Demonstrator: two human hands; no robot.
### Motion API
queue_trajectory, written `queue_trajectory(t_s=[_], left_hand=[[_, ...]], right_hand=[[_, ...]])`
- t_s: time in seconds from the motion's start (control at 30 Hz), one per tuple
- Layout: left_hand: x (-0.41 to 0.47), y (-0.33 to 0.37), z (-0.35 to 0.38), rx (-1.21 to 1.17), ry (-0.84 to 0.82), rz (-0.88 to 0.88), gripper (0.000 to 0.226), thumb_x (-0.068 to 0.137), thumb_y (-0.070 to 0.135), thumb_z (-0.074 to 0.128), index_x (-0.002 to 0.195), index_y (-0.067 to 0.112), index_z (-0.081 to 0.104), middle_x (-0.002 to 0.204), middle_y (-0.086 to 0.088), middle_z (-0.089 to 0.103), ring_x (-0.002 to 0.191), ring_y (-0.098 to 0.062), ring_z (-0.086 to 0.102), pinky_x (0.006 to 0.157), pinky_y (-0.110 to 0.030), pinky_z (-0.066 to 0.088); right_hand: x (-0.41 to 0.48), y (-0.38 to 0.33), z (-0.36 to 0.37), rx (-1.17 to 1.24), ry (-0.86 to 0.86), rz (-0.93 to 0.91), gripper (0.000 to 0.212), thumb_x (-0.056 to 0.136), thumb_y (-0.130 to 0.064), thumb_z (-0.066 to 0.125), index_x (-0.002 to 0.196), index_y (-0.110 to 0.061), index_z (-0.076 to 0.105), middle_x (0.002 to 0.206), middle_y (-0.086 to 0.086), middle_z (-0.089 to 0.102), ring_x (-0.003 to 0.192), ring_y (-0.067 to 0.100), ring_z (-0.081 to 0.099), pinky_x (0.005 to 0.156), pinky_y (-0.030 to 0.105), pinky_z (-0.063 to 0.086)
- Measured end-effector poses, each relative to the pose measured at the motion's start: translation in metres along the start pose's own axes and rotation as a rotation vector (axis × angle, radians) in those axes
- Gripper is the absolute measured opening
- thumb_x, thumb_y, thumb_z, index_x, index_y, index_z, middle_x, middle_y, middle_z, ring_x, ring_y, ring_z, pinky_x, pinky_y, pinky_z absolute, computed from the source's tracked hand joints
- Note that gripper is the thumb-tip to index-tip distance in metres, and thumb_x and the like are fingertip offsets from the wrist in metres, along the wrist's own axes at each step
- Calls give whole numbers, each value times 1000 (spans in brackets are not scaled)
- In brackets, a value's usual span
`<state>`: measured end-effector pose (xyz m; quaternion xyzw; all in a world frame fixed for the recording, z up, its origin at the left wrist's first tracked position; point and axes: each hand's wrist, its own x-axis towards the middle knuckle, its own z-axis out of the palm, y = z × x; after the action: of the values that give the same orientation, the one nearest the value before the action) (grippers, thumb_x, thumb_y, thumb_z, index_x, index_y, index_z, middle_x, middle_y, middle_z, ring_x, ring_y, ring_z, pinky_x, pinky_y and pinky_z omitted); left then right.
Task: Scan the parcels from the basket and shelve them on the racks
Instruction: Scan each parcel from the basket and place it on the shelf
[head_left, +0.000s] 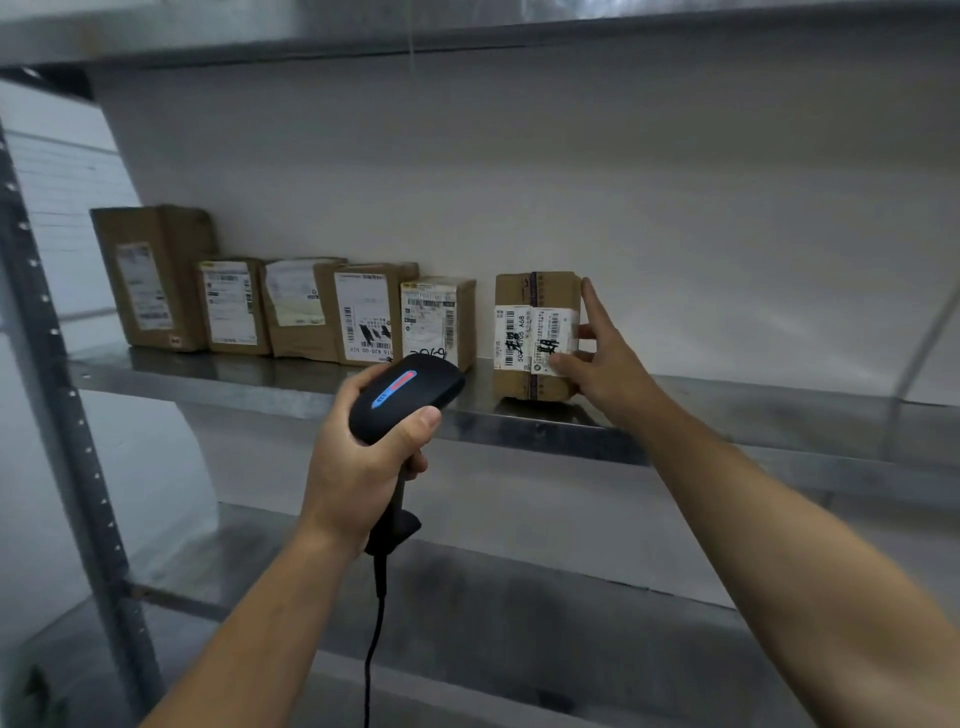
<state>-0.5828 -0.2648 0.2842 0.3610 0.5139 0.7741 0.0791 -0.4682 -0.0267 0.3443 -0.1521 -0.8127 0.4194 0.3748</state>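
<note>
The parcel (535, 291), a small brown box bound with dark tape, stands on the steel shelf (727, 410). Its white label (519, 332) shows barcodes, "A68" printed sideways and thick black handwriting. The right hand (608, 364) pinches its right edge, thumb on the label, index finger straight up. The left hand (358, 457) is wrapped round a black scanner (410, 389) with a lit blue-and-red strip, its cable (376, 623) hanging. Left of the parcel, a gap apart, five boxes (301, 312) stand in a row; one label reads "K20-00".
</note>
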Motion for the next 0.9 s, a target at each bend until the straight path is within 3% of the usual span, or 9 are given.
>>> queue_trajectory(t_s=[0.07, 0.17, 0.27, 0.33, 0.43, 0.5, 0.57, 0.7, 0.9], left_hand=[[4, -7, 4, 8, 20, 0, 75, 57, 46, 82, 127, 29, 59, 93, -13, 70, 64, -23, 65, 59, -34, 54], [8, -17, 11, 33, 43, -8, 70, 59, 45, 83, 123, 31, 60, 95, -14, 70, 65, -22, 66, 60, -34, 55], [14, -25, 15, 39, 68, -15, 62, 65, 37, 82, 122, 31, 61, 99, -16, 69, 65, -20, 66, 60, -31, 55], [18, -28, 16, 48, 79, -12, 59, 66, 36, 82, 121, 32, 61, 100, -16, 69, 65, -21, 66, 61, -32, 55], [26, -30, 16, 55, 90, -2, 56, 70, 33, 79, 122, 32, 60, 103, -15, 69, 66, -19, 67, 61, -32, 56], [31, -30, 13, 51, 96, 8, 55, 70, 32, 78, 121, 33, 60, 105, -15, 69, 66, -18, 67, 61, -30, 56], [37, -30, 10, 50, 95, 12, 55, 69, 33, 78, 121, 35, 59, 107, -14, 68, 67, -17, 67, 60, -28, 56], [51, -33, 2, 28, 86, 22, 62, 66, 35, 82, 123, 30, 59, 105, -17, 68, 64, -19, 65, 58, -28, 56], [72, -39, -8, -3, 25, 22, 73, 57, 47, 82, 124, 30, 61, 113, -19, 66, 72, -21, 67, 61, -29, 56]], right_hand=[[11, 2, 1, -34, -14, -5, 100, 95, 0, 64, 161, -39, -2, 122, -14, 49, 97, 5, 62, 88, 31, 57], [28, 8, 4, -58, -20, 17, 110, 89, 5, 69, 160, -38, -4, 109, -19, 51, 109, 13, 60, 97, 40, 56], [43, 14, 10, -80, -19, 30, 116, 86, 6, 72, 159, -41, -5, 117, -8, 54, 116, 21, 62, 97, 47, 56], [53, 17, 14, -82, -2, 24, 118, 85, 5, 74, 159, -41, -5, 115, -7, 57, 111, 19, 65, 96, 42, 57], [64, 20, 21, -63, 43, 8, 121, 83, 3, 77, 159, -42, -5, 106, -10, 60, 97, 9, 66, 74, 21, 58], [72, 22, 25, -69, 65, -11, 120, 83, 2, 78, 159, -43, -3, 116, 0, 63, 96, 10, 67, 66, 16, 56], [78, 22, 30, -110, 76, -29, 116, 83, -1, 79, 159, -42, 2, 123, 5, 63, 99, 14, 67, 72, 20, 57], [87, 22, 37, -154, 98, -27, 111, 83, -3, 80, 160, -38, 7, 120, 0, 59, 108, 22, 65, 93, 43, 57], [98, 23, 47, -154, 119, 8, 110, 85, -1, 78, 162, -34, 6, 98, -16, 56, 101, 17, 64, 90, 40, 58]])
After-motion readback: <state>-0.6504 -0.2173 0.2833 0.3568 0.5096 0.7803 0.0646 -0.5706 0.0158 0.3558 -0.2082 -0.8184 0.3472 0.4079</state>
